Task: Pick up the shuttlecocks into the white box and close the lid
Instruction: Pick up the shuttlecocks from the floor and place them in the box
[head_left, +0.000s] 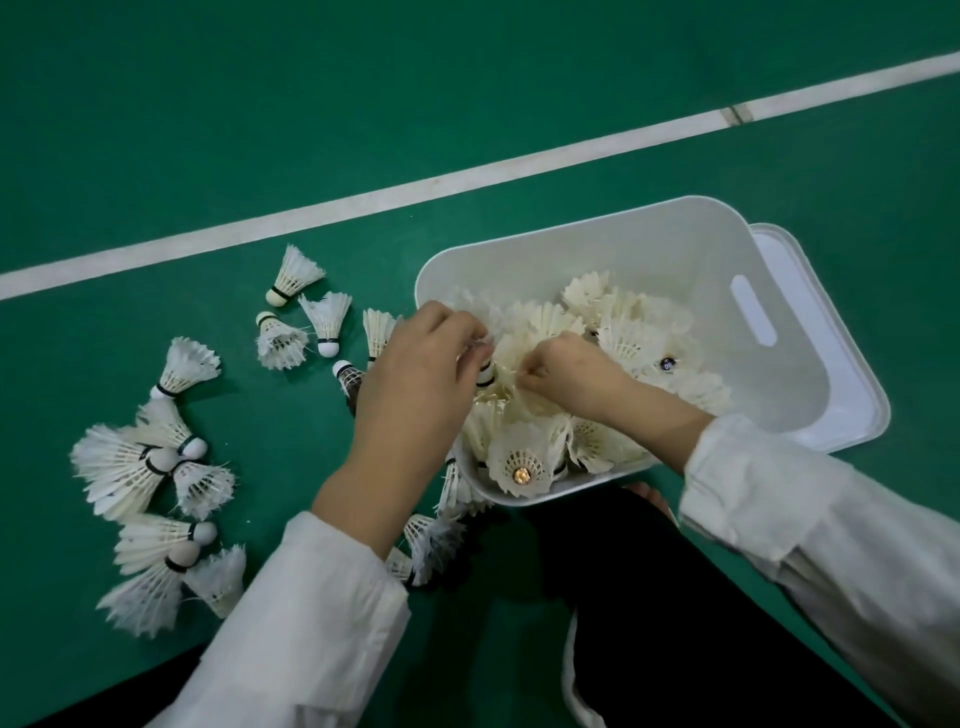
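The job was about half done. The white box (571, 223) sat on the green floor (208, 130), and a big pile (613, 332) of shuttlecocks already lay inside it, mostly on the side near the person. The far side of the box still had room.

The left hand (415, 374) was over the left edge of the box. Its fingers were curled around one shuttlecock (485, 371) with a black band, just above the pile. The right hand (566, 371) was down inside the box, and its fingers were pinching some feathers in the pile.

Plenty was still left to pick up. A bunch of loose shuttlecocks (130, 467) lay on the floor to the left, well apart from the box. A few more (311, 312) lay closer, near the white line (467, 182). Some others (431, 540) were right beside the near corner of the box, partly hidden by the left arm.

The lid (841, 332) was not on yet. It lay at the right side of the box and seemed to be partly under it. So the rest of the picking up came first, and the lid would go on last.
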